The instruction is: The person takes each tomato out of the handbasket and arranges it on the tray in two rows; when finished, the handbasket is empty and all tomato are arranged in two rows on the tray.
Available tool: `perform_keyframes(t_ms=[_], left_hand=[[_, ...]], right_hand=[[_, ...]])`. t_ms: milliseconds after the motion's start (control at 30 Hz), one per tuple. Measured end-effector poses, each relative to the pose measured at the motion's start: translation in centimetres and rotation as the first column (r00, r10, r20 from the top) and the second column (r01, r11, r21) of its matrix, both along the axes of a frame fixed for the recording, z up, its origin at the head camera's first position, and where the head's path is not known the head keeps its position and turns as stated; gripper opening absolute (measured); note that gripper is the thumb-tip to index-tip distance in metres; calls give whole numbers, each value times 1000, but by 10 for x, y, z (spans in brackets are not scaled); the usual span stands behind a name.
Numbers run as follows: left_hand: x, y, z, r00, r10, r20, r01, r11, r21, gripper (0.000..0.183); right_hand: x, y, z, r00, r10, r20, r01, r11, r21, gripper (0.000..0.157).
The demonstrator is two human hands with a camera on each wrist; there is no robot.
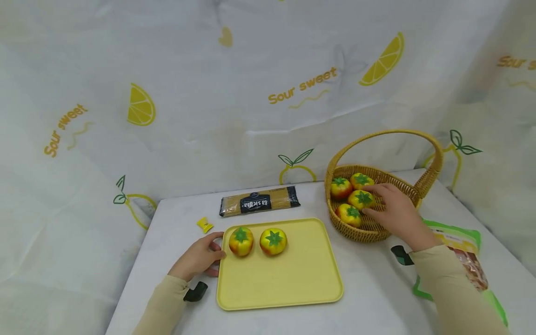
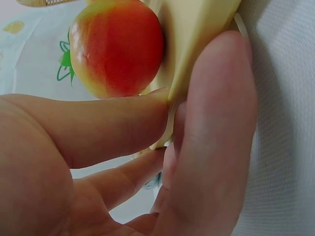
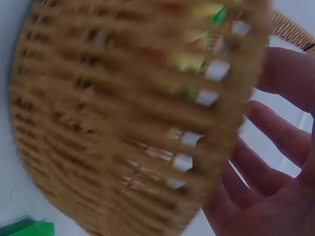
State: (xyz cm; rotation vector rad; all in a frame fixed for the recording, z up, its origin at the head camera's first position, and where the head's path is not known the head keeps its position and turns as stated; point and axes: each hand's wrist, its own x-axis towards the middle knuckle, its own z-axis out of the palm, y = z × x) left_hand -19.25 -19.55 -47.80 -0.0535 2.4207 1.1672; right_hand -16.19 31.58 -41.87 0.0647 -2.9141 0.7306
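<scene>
My left hand [image 1: 200,257] pinches the left edge of a yellow tray [image 1: 289,284]; in the left wrist view the thumb lies above its rim and a finger below. On the tray sit two red-and-yellow tomatoes [image 1: 241,241] [image 1: 273,241] with green star-shaped tops. My right hand [image 1: 395,211] reaches over a wicker basket [image 1: 364,236], thumb and fingertips spread at the right side of a tomato [image 1: 361,199]. Three other tomatoes lie around that one in the basket. In the right wrist view the basket's blurred weave [image 3: 123,123] hides the fingertips.
A pasta packet [image 1: 259,201] lies behind the tray, and a small yellow wrapped piece [image 1: 205,224] near its back left corner. The basket's tall handle [image 1: 393,132] arches over it. Beneath the right forearm is a green-edged food bag [image 1: 469,265]. A printed cloth [image 1: 209,116] hangs behind the table.
</scene>
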Motion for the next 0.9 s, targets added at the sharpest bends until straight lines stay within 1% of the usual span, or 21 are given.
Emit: perform_keyframes(t_ms=[133, 233, 333, 633, 900], left_hand=[[1, -2, 0, 1000, -3, 2, 3, 1000, 1, 63], [1, -2, -1, 1000, -2, 1, 2, 1000, 9, 63], [1, -3, -2, 1000, -2, 1, 2, 1000, 17, 63], [0, -4, -1, 1000, -7, -4, 7, 1000, 20, 64], [0, -2, 0, 1000, -5, -2, 5, 1000, 23, 62]], right_hand=[[-9, 11, -4, 998, -12, 59, 12, 1000, 2, 63], [-14, 14, -9, 995, -10, 101, 10, 1000, 4, 66], [-18, 15, -14, 992, -2, 123, 0, 1000, 15, 67], [-28, 18, -24, 993, 31, 112, -34, 999, 25, 65], [-31, 18, -26, 993, 24, 119, -29, 999, 38, 68]])
